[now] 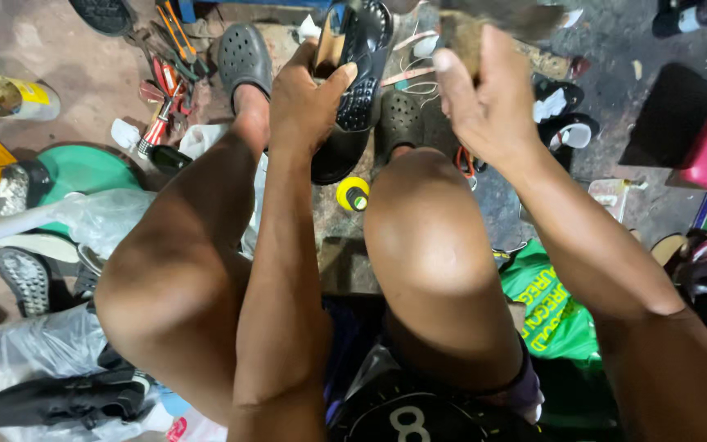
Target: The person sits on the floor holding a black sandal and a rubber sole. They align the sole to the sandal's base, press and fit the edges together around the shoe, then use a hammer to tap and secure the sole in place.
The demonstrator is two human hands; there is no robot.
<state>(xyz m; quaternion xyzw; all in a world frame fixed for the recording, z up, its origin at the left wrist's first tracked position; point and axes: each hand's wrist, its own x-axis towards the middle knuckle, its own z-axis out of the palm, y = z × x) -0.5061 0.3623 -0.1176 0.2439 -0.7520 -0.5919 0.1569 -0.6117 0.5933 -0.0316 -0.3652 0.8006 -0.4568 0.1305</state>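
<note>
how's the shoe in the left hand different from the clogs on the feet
The black shoe is lifted and turned so its ridged sole shows; the clogs sit flat on the ground, tops up. The left hand grips the shoe, which is off any foot, while each clog is worn. The shoe looks glossy black; the clogs are duller dark grey with rows of holes. Both are dark footwear.

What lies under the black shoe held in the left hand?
Under the black shoe, between the knees, a yellow-capped container stands on the floor; the left hand and shoe cover the rest.
</note>
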